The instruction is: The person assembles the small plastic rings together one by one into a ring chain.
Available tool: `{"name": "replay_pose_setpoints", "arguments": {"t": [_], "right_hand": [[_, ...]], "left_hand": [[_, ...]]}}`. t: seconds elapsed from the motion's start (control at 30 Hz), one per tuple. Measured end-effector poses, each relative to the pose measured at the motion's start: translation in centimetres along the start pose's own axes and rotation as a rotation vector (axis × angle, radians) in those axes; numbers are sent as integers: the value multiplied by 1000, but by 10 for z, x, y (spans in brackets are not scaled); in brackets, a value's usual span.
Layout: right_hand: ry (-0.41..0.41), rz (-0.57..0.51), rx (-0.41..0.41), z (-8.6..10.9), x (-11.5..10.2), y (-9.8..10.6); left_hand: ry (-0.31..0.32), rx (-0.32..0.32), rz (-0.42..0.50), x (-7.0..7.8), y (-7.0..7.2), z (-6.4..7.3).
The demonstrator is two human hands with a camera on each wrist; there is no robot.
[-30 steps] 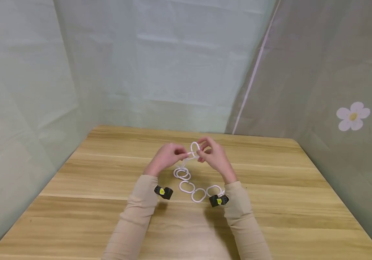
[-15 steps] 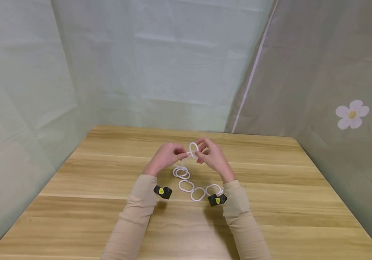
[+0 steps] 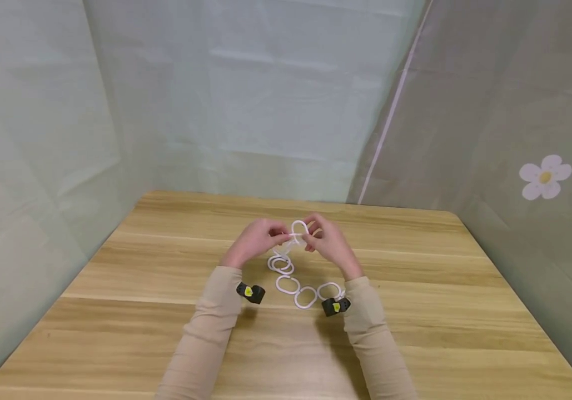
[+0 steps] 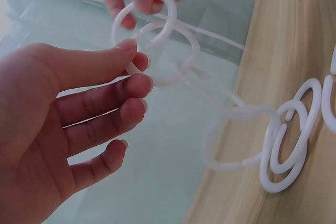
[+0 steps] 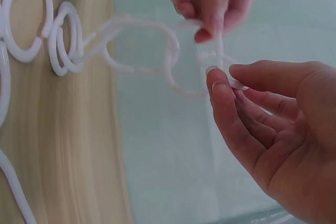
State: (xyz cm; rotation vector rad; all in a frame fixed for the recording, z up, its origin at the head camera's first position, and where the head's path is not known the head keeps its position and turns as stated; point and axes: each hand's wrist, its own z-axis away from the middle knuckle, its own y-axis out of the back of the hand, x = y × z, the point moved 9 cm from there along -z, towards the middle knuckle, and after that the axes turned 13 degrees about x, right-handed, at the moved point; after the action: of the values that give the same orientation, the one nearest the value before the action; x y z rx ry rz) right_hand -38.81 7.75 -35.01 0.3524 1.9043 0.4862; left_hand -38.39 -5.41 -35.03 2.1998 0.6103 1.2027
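Observation:
White plastic split rings are linked into a chain between and below the hands. My left hand [image 3: 260, 239] pinches one ring [image 4: 196, 48] between thumb and index finger. Opposite it, my right hand [image 3: 329, 243] pinches another open ring [image 3: 294, 224] with thumb and fingertips; in the left wrist view this ring [image 4: 171, 14] overlaps the left hand's ring. From the left hand's ring more links [image 4: 207, 153] hang down, slightly blurred, to overlapping rings [image 3: 280, 271] on the tabletop. The right wrist view shows the right hand's ring mostly hidden behind its fingertips.
Several more white rings [image 3: 288, 293] lie in a curved line on the wooden table [image 3: 165, 333], running toward the right wrist, which partly hides the last ones. Black wrist cameras [image 3: 252, 293] sit under both wrists. Pale fabric walls [image 3: 286, 111] surround the table.
Both hands stay nearly in place. The right hand's upright ring shifts and turns slightly against the left hand's ring, and the hanging links sway a little.

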Motion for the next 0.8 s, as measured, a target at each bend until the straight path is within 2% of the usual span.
{"name": "replay_pose_setpoints", "arguments": {"t": [0.1, 0.2, 0.4, 0.57, 0.8], "right_hand": [[-30, -1, 25, -1, 4, 7], [-27, 19, 43, -1, 6, 13], [76, 125, 64, 2, -3, 21], [186, 206, 56, 2, -16, 19], [249, 220, 16, 5, -25, 12]], "left_hand": [[21, 2, -3, -4, 3, 1], [54, -15, 4, -10, 4, 2], [116, -49, 19, -18, 5, 7], [71, -77, 32, -12, -1, 6], [16, -132, 79, 5, -18, 7]]}}
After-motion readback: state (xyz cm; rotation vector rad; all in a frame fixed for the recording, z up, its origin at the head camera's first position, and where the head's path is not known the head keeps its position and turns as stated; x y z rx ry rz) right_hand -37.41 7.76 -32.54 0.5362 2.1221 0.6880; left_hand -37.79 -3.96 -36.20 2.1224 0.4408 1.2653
